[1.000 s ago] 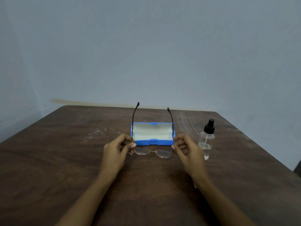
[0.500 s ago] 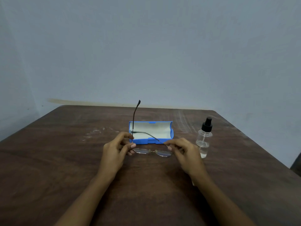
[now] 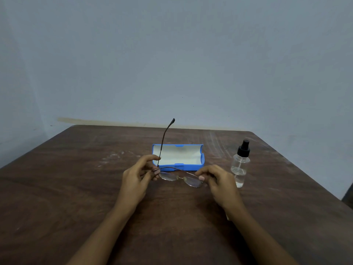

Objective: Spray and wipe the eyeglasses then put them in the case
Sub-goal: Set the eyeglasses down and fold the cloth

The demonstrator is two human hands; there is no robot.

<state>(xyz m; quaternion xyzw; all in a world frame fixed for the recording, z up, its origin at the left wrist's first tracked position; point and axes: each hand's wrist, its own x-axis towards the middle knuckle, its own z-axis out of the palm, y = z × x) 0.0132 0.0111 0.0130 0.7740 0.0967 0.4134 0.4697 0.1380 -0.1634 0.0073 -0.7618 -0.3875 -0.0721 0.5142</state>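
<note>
Thin-framed eyeglasses point(image 3: 180, 177) hang just above the table between both hands, lenses facing down toward me. My left hand point(image 3: 136, 178) pinches the left hinge; that temple arm sticks straight up. My right hand point(image 3: 217, 181) pinches the right hinge, and its temple arm lies folded across behind the lenses. Right behind the glasses lies the blue case point(image 3: 178, 157), open, with a pale lining. A clear spray bottle point(image 3: 240, 165) with a black nozzle stands upright to the right of my right hand.
The brown wooden table point(image 3: 76, 188) shows pale scuff marks left of the case. A grey-blue wall rises behind the far edge. A small pale object peeks out under my right wrist point(image 3: 227, 217). A dark thing sits off the table's right edge point(image 3: 348, 199).
The right temple arm, upright one second ago, has been folded down across the lenses by my right hand. The left temple still stands up. The view shifted slightly.
</note>
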